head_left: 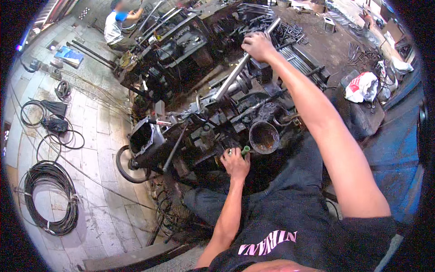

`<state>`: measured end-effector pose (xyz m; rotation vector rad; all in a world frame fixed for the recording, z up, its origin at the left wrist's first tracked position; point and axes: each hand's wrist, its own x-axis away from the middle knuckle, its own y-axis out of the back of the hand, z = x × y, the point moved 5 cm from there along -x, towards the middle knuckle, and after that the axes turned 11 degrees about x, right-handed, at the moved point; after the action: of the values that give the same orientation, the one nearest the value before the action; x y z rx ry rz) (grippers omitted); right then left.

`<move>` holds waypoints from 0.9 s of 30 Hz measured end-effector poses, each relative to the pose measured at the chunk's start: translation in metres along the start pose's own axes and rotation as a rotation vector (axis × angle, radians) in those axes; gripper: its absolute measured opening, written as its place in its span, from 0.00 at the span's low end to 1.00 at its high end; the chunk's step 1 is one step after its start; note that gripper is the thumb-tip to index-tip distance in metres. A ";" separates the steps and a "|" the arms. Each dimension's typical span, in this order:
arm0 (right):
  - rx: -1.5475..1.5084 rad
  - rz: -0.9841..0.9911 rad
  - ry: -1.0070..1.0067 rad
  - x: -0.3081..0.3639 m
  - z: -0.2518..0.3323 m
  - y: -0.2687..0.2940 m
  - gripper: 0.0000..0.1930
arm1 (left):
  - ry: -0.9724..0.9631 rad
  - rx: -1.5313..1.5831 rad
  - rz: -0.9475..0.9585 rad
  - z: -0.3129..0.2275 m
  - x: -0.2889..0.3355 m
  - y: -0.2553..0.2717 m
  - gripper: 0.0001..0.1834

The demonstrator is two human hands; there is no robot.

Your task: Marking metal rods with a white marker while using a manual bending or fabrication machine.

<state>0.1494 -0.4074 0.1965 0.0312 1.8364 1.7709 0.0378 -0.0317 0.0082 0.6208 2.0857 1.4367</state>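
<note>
My right hand [259, 46] is raised at the upper middle, its fingers closed over a long pale metal bar [236, 76]. The bar slants down to the left into a greasy machine [199, 106], which looks like a small lathe. Lower down, my left hand [235, 164] is closed on a green handle [245, 151] at the machine's near side; its end shows beside the thumb, and the rest is under the hand. Right of that hand sits a round metal bowl [264, 137] with brownish contents.
A handwheel [125, 165] juts out at the machine's left end. Coiled black cable [50, 197] and loose hoses lie on the tiled floor. Metal rods [303, 63] are stacked behind my right arm, near a white plastic bag [361, 87]. Another person [115, 27] works at the far left.
</note>
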 end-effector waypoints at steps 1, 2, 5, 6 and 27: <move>0.047 0.058 0.024 0.004 0.000 -0.007 0.23 | -0.032 0.005 -0.048 -0.001 0.002 0.001 0.20; 0.004 0.005 0.013 0.004 -0.001 -0.007 0.22 | -0.073 0.003 -0.110 -0.004 0.003 0.003 0.19; 0.043 0.003 -0.024 -0.001 -0.002 -0.015 0.22 | -0.093 0.023 -0.124 -0.004 -0.003 0.004 0.17; 0.104 0.053 0.026 -0.003 -0.004 -0.018 0.22 | -0.108 0.058 -0.160 -0.007 0.000 0.004 0.17; -0.052 0.559 -0.161 0.226 -0.046 -0.020 0.31 | -0.146 0.104 -0.238 -0.001 0.004 0.006 0.16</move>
<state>-0.0499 -0.3607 0.0886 0.7071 1.7698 2.1050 0.0344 -0.0282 0.0139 0.4829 2.0507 1.1236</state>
